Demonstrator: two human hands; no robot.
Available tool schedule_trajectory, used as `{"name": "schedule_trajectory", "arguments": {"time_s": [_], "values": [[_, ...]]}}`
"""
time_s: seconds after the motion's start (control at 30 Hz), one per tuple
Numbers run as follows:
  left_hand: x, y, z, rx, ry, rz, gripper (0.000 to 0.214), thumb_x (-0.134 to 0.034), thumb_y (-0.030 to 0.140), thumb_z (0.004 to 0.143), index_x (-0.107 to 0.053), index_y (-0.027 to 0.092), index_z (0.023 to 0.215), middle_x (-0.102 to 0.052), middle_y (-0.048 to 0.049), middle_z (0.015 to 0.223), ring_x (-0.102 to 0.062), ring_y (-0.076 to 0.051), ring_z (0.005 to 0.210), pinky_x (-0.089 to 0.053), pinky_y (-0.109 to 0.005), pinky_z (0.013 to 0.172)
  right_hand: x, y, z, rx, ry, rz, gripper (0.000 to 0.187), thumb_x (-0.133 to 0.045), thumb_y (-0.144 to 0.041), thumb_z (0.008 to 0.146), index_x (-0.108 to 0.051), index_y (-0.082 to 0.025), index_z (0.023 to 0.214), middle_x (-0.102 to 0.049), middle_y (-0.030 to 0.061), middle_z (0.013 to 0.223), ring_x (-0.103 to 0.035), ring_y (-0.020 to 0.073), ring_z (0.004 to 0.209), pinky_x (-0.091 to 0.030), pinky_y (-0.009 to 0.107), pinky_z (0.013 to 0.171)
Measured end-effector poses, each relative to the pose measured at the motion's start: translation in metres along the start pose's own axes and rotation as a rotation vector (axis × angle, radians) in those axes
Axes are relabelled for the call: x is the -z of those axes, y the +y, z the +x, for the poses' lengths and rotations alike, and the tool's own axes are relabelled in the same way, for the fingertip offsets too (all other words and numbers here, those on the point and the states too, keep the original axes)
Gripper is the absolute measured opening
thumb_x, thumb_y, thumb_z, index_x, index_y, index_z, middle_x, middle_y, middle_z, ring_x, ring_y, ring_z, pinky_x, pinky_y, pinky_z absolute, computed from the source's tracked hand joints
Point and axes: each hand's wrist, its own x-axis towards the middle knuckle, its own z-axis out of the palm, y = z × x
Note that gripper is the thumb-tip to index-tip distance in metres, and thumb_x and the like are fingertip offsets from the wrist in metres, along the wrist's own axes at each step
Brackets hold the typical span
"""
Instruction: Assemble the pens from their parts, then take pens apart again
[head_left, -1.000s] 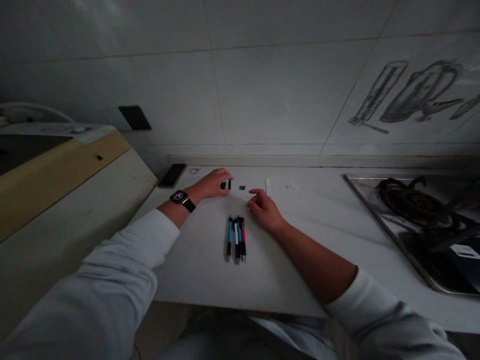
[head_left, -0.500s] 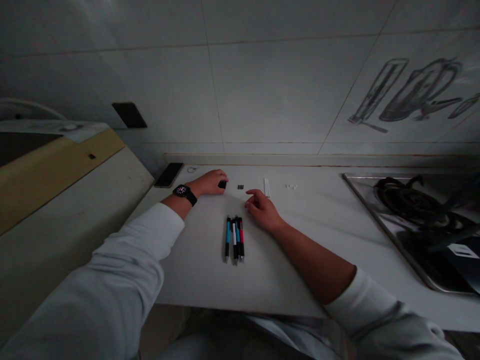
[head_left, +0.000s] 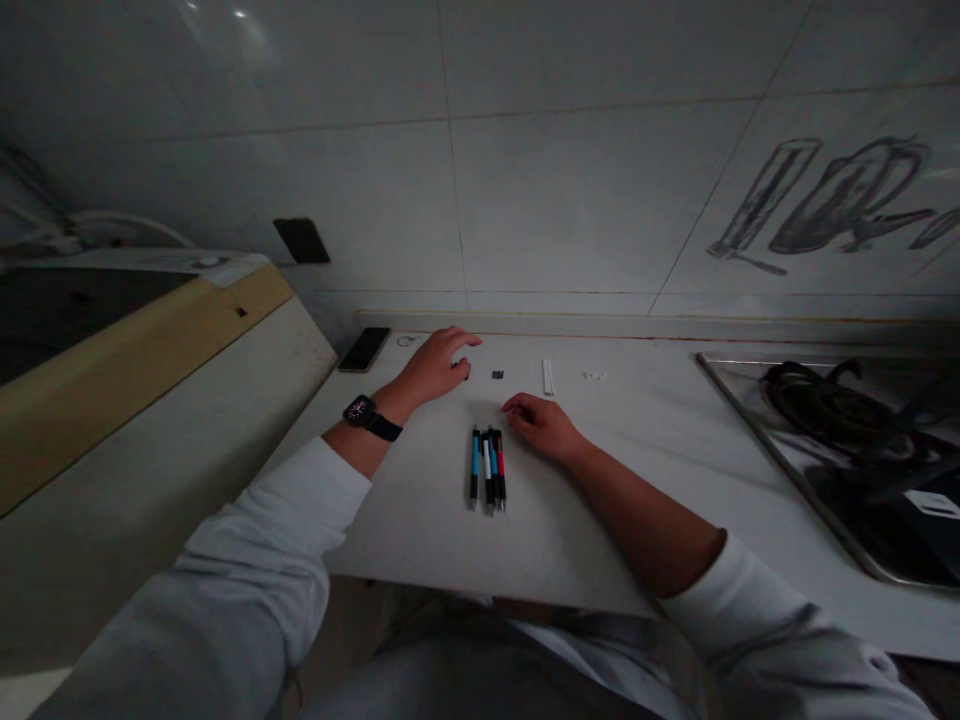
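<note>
My left hand [head_left: 435,368], with a black watch [head_left: 360,410] on its wrist, is over the far part of the white counter. Its thumb and fingers are spread apart. Some small black pieces [head_left: 466,372] show by the thumb, partly hidden by the hand. Several pens [head_left: 488,470] with blue, white and red barrels lie side by side, pointing towards me. Just right of their far ends, my right hand [head_left: 546,426] rests with curled fingers; whatever the fingertips hold, if anything, is hidden. A small dark piece [head_left: 497,375] lies between the hands, farther back.
Thin white sticks [head_left: 547,378] and tiny clear pieces [head_left: 595,377] lie towards the wall. A phone [head_left: 364,349] and a small ring-shaped thing [head_left: 406,341] are at the back left. A gas stove [head_left: 750,420] is on the right, a large pale appliance [head_left: 225,400] on the left.
My left hand has opened its fingers, which were closed by a black piece, and lifted slightly. My right hand's index finger has curled in. The whole view has shifted a little.
</note>
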Motion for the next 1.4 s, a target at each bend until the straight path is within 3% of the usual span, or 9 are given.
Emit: {"name": "schedule_trajectory", "arguments": {"time_s": [0.1, 0.2, 0.4, 0.5, 0.57, 0.73, 0.9, 1.1, 1.4], "values": [[-0.007, 0.027, -0.012, 0.052, 0.082, -0.134, 0.034, -0.055, 0.008, 0.084, -0.067, 0.019, 0.114, -0.072, -0.0065, 0.116, -0.065, -0.020, 0.112, -0.050, -0.039, 0.106, 0.002, -0.009, -0.005, 0.044, -0.112, -0.121, 0.014, -0.061, -0.026, 0.088, -0.069, -0.020, 0.098, -0.064, -0.0025, 0.073, -0.054, 0.0119, 0.064, -0.038, 0.025, 0.064], [-0.027, 0.037, -0.027, 0.123, 0.143, -0.269, 0.030, -0.054, 0.009, 0.086, -0.066, 0.019, 0.111, -0.074, -0.0064, 0.109, -0.069, -0.018, 0.103, -0.054, -0.037, 0.099, 0.001, -0.019, -0.009, 0.022, -0.175, -0.216, 0.015, -0.067, -0.027, 0.086, -0.069, -0.020, 0.100, -0.067, -0.0012, 0.076, -0.057, 0.0125, 0.066, -0.037, 0.024, 0.065], [-0.066, 0.016, -0.049, 0.284, 0.128, -0.381, 0.024, -0.054, 0.012, 0.086, -0.067, 0.020, 0.106, -0.075, -0.0044, 0.098, -0.071, -0.016, 0.090, -0.057, -0.030, 0.081, 0.002, -0.027, -0.010, -0.022, -0.192, -0.290, 0.027, -0.063, -0.015, 0.084, -0.069, -0.021, 0.110, -0.070, 0.0002, 0.080, -0.059, 0.0134, 0.069, -0.039, 0.025, 0.067], [-0.074, 0.003, -0.051, 0.299, 0.087, -0.385, 0.023, -0.055, 0.014, 0.087, -0.067, 0.020, 0.106, -0.076, -0.0042, 0.098, -0.071, -0.017, 0.090, -0.056, -0.030, 0.081, 0.002, -0.029, -0.011, -0.018, -0.193, -0.313, 0.027, -0.067, -0.025, 0.087, -0.069, -0.021, 0.114, -0.070, 0.0012, 0.081, -0.060, 0.0148, 0.070, -0.039, 0.026, 0.067], [-0.076, 0.000, -0.051, 0.298, 0.077, -0.383, 0.022, -0.056, 0.015, 0.088, -0.068, 0.020, 0.105, -0.076, -0.0045, 0.099, -0.071, -0.017, 0.091, -0.057, -0.031, 0.081, 0.001, -0.030, -0.012, -0.019, -0.187, -0.339, 0.030, -0.070, -0.030, 0.087, -0.070, -0.022, 0.116, -0.071, 0.0021, 0.082, -0.060, 0.0159, 0.071, -0.039, 0.027, 0.067], [-0.075, 0.005, -0.051, 0.276, 0.053, -0.395, 0.025, -0.056, 0.014, 0.087, -0.068, 0.020, 0.108, -0.075, -0.0054, 0.102, -0.071, -0.018, 0.094, -0.057, -0.033, 0.084, 0.000, -0.033, -0.013, -0.038, -0.197, -0.367, 0.028, -0.067, -0.022, 0.085, -0.071, -0.022, 0.113, -0.071, 0.0028, 0.083, -0.061, 0.0162, 0.071, -0.040, 0.028, 0.068], [-0.074, 0.008, -0.053, 0.241, 0.021, -0.383, 0.026, -0.056, 0.013, 0.087, -0.068, 0.021, 0.109, -0.075, -0.0050, 0.100, -0.070, -0.018, 0.093, -0.057, -0.033, 0.084, -0.003, -0.041, -0.015, -0.100, -0.189, -0.432, 0.026, -0.069, -0.037, 0.088, -0.071, -0.023, 0.111, -0.071, 0.0048, 0.084, -0.061, 0.0186, 0.072, -0.037, 0.029, 0.064], [-0.076, 0.009, -0.056, 0.170, -0.047, -0.294, 0.024, -0.056, 0.017, 0.090, -0.070, 0.021, 0.110, -0.074, -0.0052, 0.106, -0.069, -0.018, 0.091, -0.056, -0.034, 0.086, -0.007, -0.051, -0.019, -0.153, -0.158, -0.523, 0.030, -0.069, -0.028, 0.082, -0.070, -0.021, 0.112, -0.071, 0.0088, 0.094, -0.062, 0.0224, 0.081, -0.038, 0.031, 0.068], [-0.074, 0.017, -0.058, 0.053, -0.192, -0.220, 0.017, -0.059, 0.024, 0.092, -0.073, 0.021, 0.101, -0.073, -0.0046, 0.097, -0.067, -0.019, 0.087, -0.053, -0.032, 0.081, -0.006, -0.051, -0.022, -0.218, -0.102, -0.584, 0.023, -0.064, -0.029, 0.088, -0.066, -0.017, 0.107, -0.069, 0.0162, 0.102, -0.065, 0.0274, 0.089, -0.042, 0.035, 0.075]]}}
